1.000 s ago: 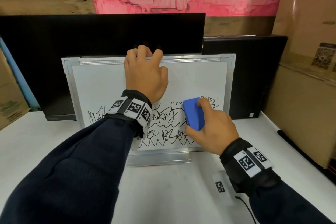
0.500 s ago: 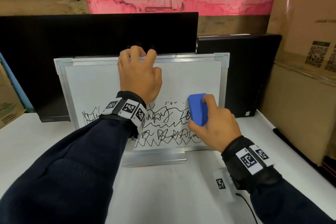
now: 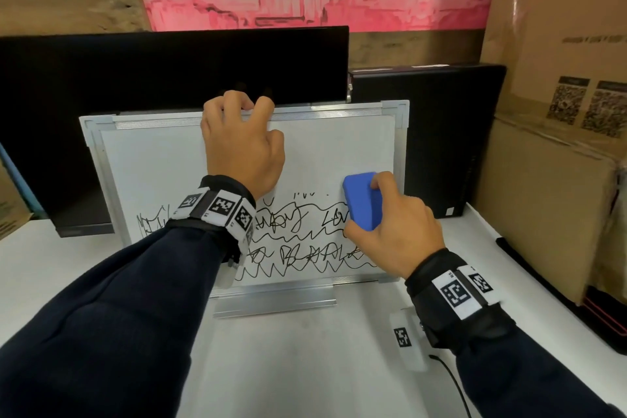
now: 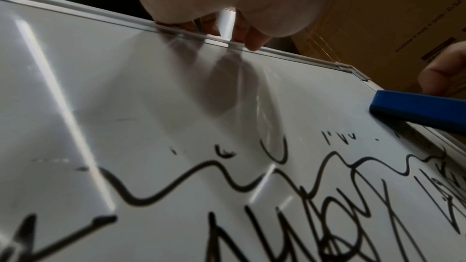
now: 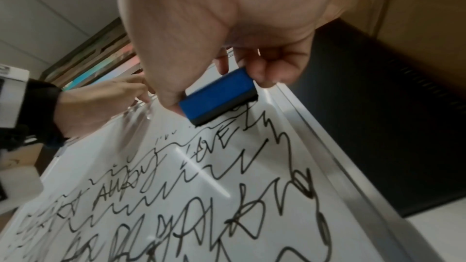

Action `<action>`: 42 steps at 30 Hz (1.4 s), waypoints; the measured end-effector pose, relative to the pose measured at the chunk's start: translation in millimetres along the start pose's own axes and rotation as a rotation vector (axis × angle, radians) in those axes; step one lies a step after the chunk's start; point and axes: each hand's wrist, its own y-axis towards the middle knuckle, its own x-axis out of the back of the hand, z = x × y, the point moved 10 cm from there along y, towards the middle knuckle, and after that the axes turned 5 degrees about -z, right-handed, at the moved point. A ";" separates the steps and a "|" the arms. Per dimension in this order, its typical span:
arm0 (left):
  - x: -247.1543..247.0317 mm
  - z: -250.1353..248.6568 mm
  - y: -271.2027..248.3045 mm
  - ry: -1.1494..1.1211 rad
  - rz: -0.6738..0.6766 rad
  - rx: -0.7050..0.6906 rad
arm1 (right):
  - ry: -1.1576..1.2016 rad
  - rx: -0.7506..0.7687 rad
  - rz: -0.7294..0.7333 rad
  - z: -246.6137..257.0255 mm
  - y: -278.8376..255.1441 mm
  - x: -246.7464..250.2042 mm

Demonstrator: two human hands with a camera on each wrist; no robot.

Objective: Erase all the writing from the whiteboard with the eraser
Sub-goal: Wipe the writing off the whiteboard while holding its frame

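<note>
The whiteboard (image 3: pixel 356 153) stands almost upright on the white surface (image 3: pixel 305 366), leaned back against a black monitor (image 3: pixel 169 78). Its top edge is gripped by the left hand (image 3: pixel 242 146): the fingers (image 3: pixel 234 100) are curled over the aluminium frame, as is seen also in the left wrist view, where the fingertips (image 4: pixel 252 41) are hooked over the rim. The blue eraser (image 3: pixel 362 204) is held in the right hand (image 3: pixel 397 227), pinched at its sides between the thumb and the other fingers, and its dark felt face is pressed flat against the board near the right edge. In the right wrist view the eraser (image 5: pixel 218 96) is seen to lie at the upper limit of the black writing (image 5: pixel 201 196).

The upper half of the board is already clean, apart from a few small marks; the lower half is covered with scribbles from left to right, so it is judged that about half of the work remains.

The eraser appears light, with a stiff body and a soft pad, so it is best taken by its two long sides, with a flat and even pressure. The board appears thin, light and smooth, and probably it slides or tips easily when it is pushed; it should therefore be steadied at the top frame, not at the glossy face. If the pressure is too strong near the edge, the board may possibly slip on the surface.
</note>
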 end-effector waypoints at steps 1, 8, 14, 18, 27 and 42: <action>0.0 0.1 -0.1 0.000 0.001 0.001 | -0.010 -0.007 -0.026 -1.5 0.5 2.0; -1.7 0.2 -0.2 0.013 0.013 0.000 | -0.001 -0.011 0.020 -12.4 0.0 -2.6; -2.4 -0.1 -0.9 0.013 0.007 0.006 | 0.024 -0.033 -0.021 -20.5 -1.2 -2.3; -2.7 0.8 -0.8 0.008 -0.002 0.010 | 0.011 -0.018 0.017 -23.8 -5.9 -7.3; -2.2 1.2 -1.0 0.005 -0.008 0.006 | -0.012 -0.064 0.040 -35.4 -15.1 -13.3; -2.0 0.5 -1.7 0.020 -0.003 -0.010 | 0.028 0.012 -0.037 -14.1 -9.3 -13.0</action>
